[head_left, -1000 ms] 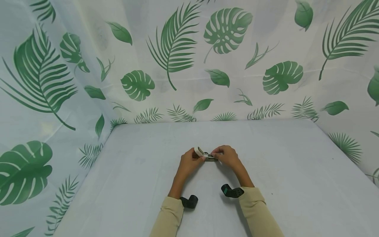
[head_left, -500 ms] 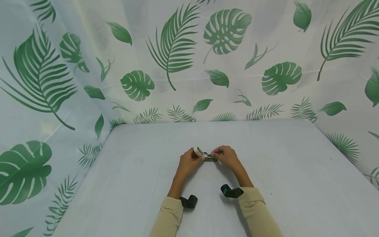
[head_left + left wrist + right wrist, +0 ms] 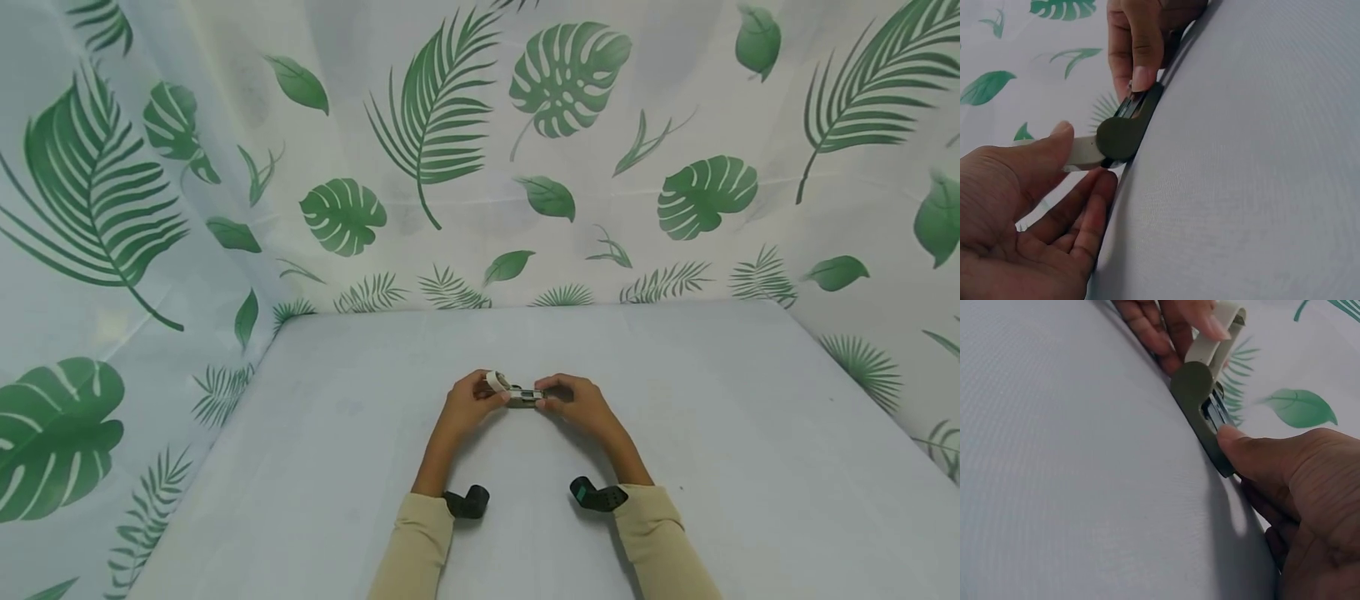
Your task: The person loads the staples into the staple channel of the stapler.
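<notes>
A small stapler with its cover swung up lies in the middle of the table, its olive-green base (image 3: 1192, 394) close against the cloth. The cream cover (image 3: 1085, 152) tilts up toward my left hand (image 3: 467, 407), whose thumb and fingers grip it. At the other end, my right hand (image 3: 587, 408) pinches the front of the base, thumb on the near side. Between the hands shows the metal staple channel (image 3: 527, 394), uncovered. In the right wrist view, the right thumb (image 3: 1254, 450) covers the tip of the channel.
White cloth covers the table (image 3: 360, 433). Leaf-printed curtains (image 3: 465, 133) rise at the back and both sides. A black wrist camera (image 3: 468, 502) sits on the left wrist, another black camera (image 3: 596, 496) on the right.
My right fingers have slid off the top of the staple channel to the front end of the stapler, exposing more metal. Both forearms have spread slightly apart, and the head view has shifted a little.
</notes>
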Demonstrator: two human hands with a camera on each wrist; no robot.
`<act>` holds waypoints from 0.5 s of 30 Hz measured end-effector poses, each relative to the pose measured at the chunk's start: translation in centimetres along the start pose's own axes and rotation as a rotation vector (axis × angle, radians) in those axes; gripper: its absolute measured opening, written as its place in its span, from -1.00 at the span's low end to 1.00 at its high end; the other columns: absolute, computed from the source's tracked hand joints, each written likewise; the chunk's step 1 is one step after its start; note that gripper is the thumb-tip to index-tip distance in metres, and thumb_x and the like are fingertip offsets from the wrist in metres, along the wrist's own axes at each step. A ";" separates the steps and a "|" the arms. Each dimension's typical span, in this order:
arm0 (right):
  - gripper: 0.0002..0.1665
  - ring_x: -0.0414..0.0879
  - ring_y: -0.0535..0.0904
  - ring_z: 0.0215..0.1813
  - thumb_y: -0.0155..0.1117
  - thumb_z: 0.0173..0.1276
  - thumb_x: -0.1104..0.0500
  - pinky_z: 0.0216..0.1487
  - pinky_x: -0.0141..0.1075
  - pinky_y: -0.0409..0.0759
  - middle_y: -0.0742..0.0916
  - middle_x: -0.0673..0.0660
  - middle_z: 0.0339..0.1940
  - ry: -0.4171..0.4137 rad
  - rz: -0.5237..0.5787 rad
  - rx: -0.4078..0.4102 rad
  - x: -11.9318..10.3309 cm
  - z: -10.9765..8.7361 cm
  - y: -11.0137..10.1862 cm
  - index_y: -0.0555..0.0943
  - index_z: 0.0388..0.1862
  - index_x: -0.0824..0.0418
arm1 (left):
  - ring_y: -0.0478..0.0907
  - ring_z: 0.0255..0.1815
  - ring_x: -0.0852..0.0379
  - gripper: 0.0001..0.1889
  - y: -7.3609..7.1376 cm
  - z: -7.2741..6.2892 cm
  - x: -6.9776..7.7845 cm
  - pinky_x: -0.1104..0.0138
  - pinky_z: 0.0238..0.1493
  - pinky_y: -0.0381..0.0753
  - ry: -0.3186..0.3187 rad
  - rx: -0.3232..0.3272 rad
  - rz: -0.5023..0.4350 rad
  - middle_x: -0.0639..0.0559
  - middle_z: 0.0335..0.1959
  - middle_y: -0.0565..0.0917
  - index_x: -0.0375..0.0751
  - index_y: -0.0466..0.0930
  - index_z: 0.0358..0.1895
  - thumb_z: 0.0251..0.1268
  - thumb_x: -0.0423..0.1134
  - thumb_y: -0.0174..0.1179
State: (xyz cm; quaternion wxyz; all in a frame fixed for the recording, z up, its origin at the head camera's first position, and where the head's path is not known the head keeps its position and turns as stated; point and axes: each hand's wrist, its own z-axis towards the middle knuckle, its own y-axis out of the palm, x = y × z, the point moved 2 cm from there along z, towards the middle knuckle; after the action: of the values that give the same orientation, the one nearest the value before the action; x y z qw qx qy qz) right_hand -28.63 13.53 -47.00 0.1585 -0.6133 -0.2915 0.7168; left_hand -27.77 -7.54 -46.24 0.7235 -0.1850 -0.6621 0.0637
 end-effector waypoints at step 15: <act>-0.73 0.19 0.53 0.26 0.43 0.23 0.21 0.32 0.13 0.38 0.74 0.21 0.02 -0.054 -0.030 0.078 0.2 0.1 0.5 0.69 -0.09 0.22 | 0.71 -0.07 -0.08 -0.78 0.9 0.4 0.9 0.12 -0.02 0.67 0.105 0.121 0.216 -0.18 -0.12 0.74 -0.28 0.65 -0.08 0.24 -0.30 0.32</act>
State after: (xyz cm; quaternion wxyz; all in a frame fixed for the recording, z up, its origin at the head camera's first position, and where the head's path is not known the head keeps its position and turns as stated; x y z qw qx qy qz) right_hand -28.71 13.24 -47.45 0.1848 -0.5826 -0.2767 0.7415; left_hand -27.96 -6.29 -45.70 0.7560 -0.2143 -0.5944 0.1712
